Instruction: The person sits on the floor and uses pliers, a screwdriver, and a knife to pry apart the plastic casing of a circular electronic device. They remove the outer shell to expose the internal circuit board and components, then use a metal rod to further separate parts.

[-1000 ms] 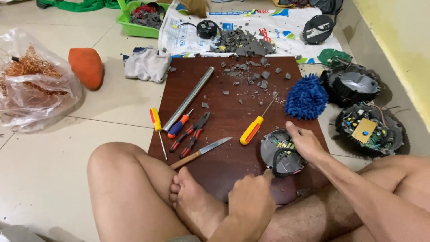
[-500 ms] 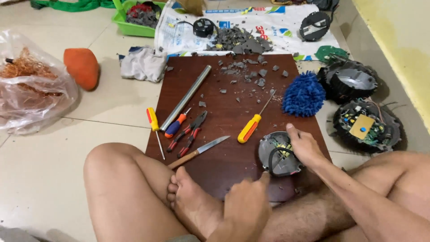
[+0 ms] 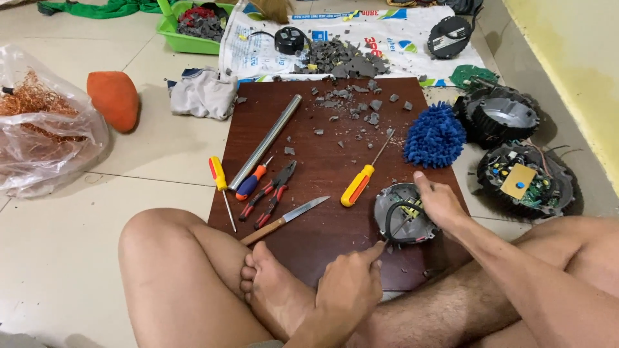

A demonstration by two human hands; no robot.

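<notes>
A round grey metal part (image 3: 403, 222) with black wires inside lies on the near right of a dark brown board (image 3: 322, 187). My right hand (image 3: 438, 203) grips its far right rim, thumb up. My left hand (image 3: 348, 290) is curled shut just in front of the part, one fingertip touching the near rim; I cannot tell if it holds anything. A yellow-handled screwdriver (image 3: 358, 183) lies just left of the part. A knife (image 3: 287, 219), red-handled pliers (image 3: 271, 193), two smaller screwdrivers (image 3: 219, 183) and a steel tube (image 3: 264, 142) lie further left on the board.
Grey broken fragments (image 3: 348, 106) litter the board's far end and a printed sack (image 3: 258, 45). A blue fluffy mop head (image 3: 435, 135) and two black round housings (image 3: 522, 174) sit right. A plastic bag of copper wire (image 3: 39, 129), orange object (image 3: 115, 98), rag (image 3: 203, 93) and green tray (image 3: 193, 42) lie left.
My hands stay on the round part; the left hand has edged closer to its near rim. The view has shifted slightly.
</notes>
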